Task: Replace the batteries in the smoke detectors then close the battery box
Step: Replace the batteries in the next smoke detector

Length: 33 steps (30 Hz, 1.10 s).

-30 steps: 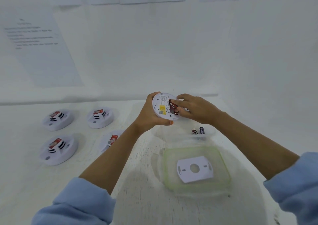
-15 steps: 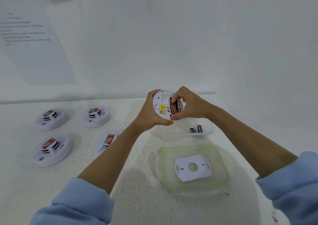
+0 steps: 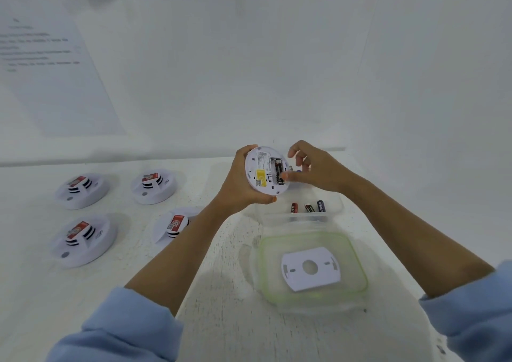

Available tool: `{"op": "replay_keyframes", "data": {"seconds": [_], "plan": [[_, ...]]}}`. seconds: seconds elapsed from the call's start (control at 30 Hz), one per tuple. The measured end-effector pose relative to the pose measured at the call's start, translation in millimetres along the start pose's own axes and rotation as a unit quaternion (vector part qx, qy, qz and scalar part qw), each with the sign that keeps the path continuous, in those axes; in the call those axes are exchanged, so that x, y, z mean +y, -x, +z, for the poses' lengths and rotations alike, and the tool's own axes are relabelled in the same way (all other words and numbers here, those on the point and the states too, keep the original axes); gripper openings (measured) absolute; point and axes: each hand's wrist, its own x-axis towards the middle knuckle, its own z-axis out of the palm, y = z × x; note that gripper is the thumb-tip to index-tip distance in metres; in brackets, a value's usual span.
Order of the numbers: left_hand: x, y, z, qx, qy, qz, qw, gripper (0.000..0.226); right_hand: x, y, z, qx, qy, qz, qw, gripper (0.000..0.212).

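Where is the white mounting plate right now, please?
Head view, lower right: the mounting plate lies on the green-rimmed lid, in front of the battery box.
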Motion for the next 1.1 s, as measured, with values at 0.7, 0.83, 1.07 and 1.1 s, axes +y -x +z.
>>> {"op": "replay_keyframes", "data": {"seconds": [0.7,0.83,1.07,1.1], "plan": [[5.6,-4.5,2.4,0.024,-0.006,0.029,0.999,0.098,-15.8,-19.7,31.0,0.197,0.015,-0.069,0.978,0.018],[8.1,-6.5,-3.9,0.024,-0.013,0.032,0.999,0.098,-19.8,-17.6,24.1,0.281,-0.129,-0.032,0.951,0.012],[3.5,-4.1,-12.8,0.020,-0.029,0.009,0.999,0.100,-1.3,-6.0,13.7,0.028,0.004,0.178,0.984,0.010],[3.1,-4.4,-13.9,0.022,-0.031,0.006,0.999,0.101,0.2,-4.7,16.5,-0.024,0.048,0.191,0.980,0.009]]}}
